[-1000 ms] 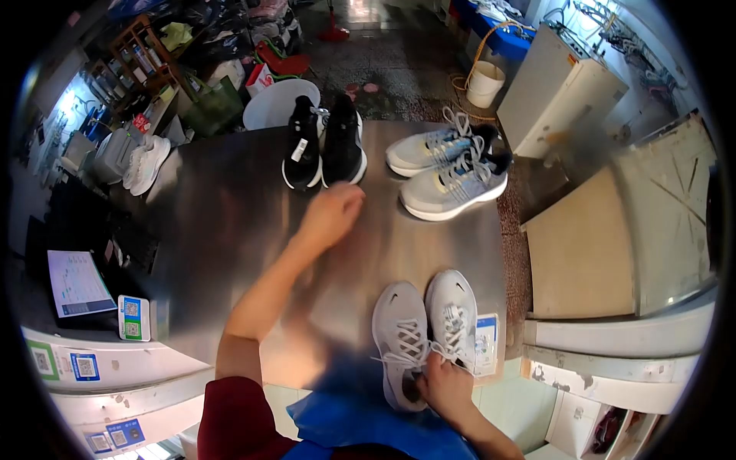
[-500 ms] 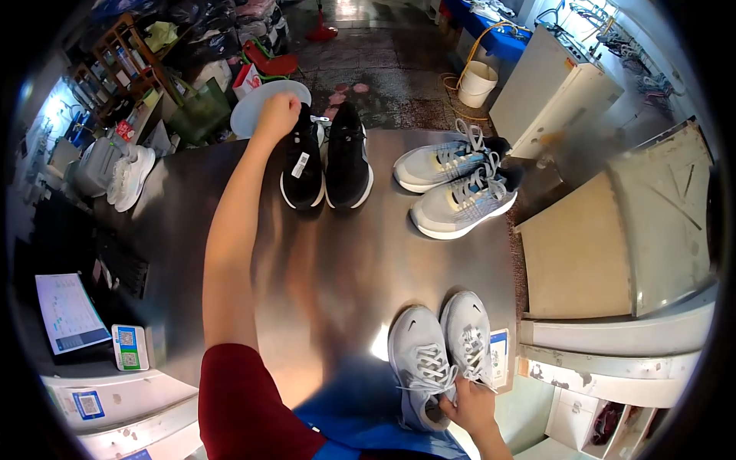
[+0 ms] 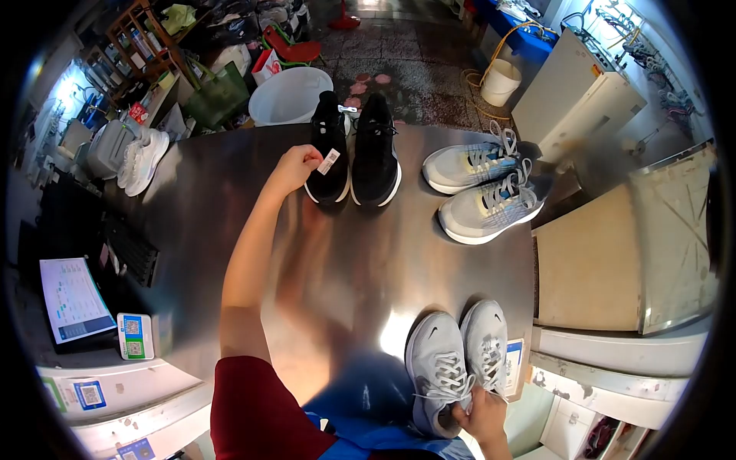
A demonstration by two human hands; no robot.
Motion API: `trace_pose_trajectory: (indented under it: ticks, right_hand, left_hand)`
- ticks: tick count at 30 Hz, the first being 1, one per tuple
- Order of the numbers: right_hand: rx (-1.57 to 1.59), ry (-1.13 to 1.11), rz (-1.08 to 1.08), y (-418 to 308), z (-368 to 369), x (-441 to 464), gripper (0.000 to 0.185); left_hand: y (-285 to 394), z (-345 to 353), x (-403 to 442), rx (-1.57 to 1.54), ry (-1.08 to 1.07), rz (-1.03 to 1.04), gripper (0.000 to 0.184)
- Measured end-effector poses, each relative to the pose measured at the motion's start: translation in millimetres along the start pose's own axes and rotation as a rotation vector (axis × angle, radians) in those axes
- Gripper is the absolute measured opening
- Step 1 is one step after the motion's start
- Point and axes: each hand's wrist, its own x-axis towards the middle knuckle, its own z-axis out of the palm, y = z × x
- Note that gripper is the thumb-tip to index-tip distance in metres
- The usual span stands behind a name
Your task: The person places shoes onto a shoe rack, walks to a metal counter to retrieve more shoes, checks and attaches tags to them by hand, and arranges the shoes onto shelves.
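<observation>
1. Surface: smooth, with a metallic sheen; it carries three pairs of shoes.
2. Black shoes: upright side by side near the far edge, toes toward you. A white label lies on the left one's toe.
3. Your left hand: fingers narrow, tips at the label's edge; you cannot tell whether they pinch it. The label looks light, thin and easily creased, best taken by a corner.
4. Your right hand: fingers closed on the heel collar of the right pale grey shoe; its mate stands just beside, laces on top. Both probably weigh little, with soft uppers and stiffer soles; the heel offers the firmer grip.
5. Grey-and-blue shoes: near the far right corner, together.
6. Translucent tub: beyond the far edge, behind the black pair; you cannot make out any contents.
7. White bucket: on the floor, a yellow hose beside it; its contents are unclear.
8. Green bag: left of the tub, its inside hidden.
</observation>
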Motion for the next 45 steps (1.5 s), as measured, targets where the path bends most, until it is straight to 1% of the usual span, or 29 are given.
trace_pose_trajectory:
  ticks: [1,2,4,7,10,11,13,17,19,20,22,23,25,26,28,29,31,32,36,38,41,45]
  right_hand:
    - [-0.007,0.005,0.002,0,0,0,0.050]
    - [-0.015,0.010,0.003,0,-1,1,0.050]
    - [-0.009,0.002,0.007,-2,-3,1,0.050]
    - [-0.010,-0.006,0.020,-4,-4,2,0.049]
    - [-0.010,0.008,0.017,-2,-2,2,0.048]
    - [-0.002,0.021,0.010,-2,-1,2,0.047]
    - [-0.013,0.023,0.008,-3,-2,2,0.047]
    - [0.010,0.010,0.021,-4,-4,2,0.047]
    - [0.007,0.020,0.020,-6,-5,5,0.047]
    - [0.004,0.030,0.017,-7,-5,5,0.047]
    - [0.002,0.022,0.020,-6,-5,5,0.048]
    - [0.000,0.013,0.021,-6,-5,4,0.048]
    - [-0.007,0.005,0.032,-7,-6,4,0.049]
    - [-0.016,-0.003,0.041,-8,-6,4,0.049]
    - [-0.014,0.004,0.049,-10,-7,5,0.050]
    - [-0.016,0.010,0.051,-10,-7,6,0.050]
    - [-0.010,0.019,0.048,-11,-8,6,0.051]
    - [-0.006,0.025,0.046,-12,-8,7,0.051]
    - [-0.016,0.018,0.059,-13,-10,8,0.052]
    - [-0.003,0.042,0.040,-12,-8,8,0.052]
    - [-0.010,0.029,0.041,-12,-10,7,0.051]
    - [-0.005,0.021,0.053,-11,-8,6,0.051]
  left_hand:
    - [-5,1,2,-0.081,-0.012,0.005,0.007]
    - [-10,2,1,-0.080,-0.009,0.004,0.007]
    - [-6,1,-5,-0.107,0.063,0.056,0.010]
    - [6,-3,-15,-0.072,0.057,0.034,0.013]
    - [12,-3,-24,-0.102,0.055,0.054,0.014]
    - [10,0,-26,-0.103,0.054,0.055,0.014]
    - [7,5,-28,-0.213,0.078,0.064,0.013]
    - [14,4,-32,-0.168,0.054,0.055,0.009]
    - [20,4,-30,-0.058,0.083,0.050,0.013]
    - [23,4,-30,-0.058,0.080,0.052,0.013]
    - [30,4,-28,-0.039,0.135,0.057,0.025]
    - [30,3,-26,-0.037,0.132,0.060,0.025]
    - [24,-1,-19,-0.010,0.076,0.060,0.035]
    - [20,-2,-14,-0.008,0.072,0.065,0.035]
    - [16,-7,-6,-0.486,0.051,-0.008,0.037]
    - [15,-9,-2,-0.483,0.050,-0.006,0.037]
    - [24,-17,0,-0.619,0.082,-0.216,0.039]
    - [22,-17,5,-0.613,0.124,-0.278,0.043]
    - [20,-10,9,-0.610,0.205,-0.290,0.048]
    - [21,-8,10,-0.562,0.307,-0.279,0.053]
    - [20,-7,12,-0.557,0.306,-0.307,0.056]
    - [20,-7,11,-0.609,0.272,-0.332,0.055]
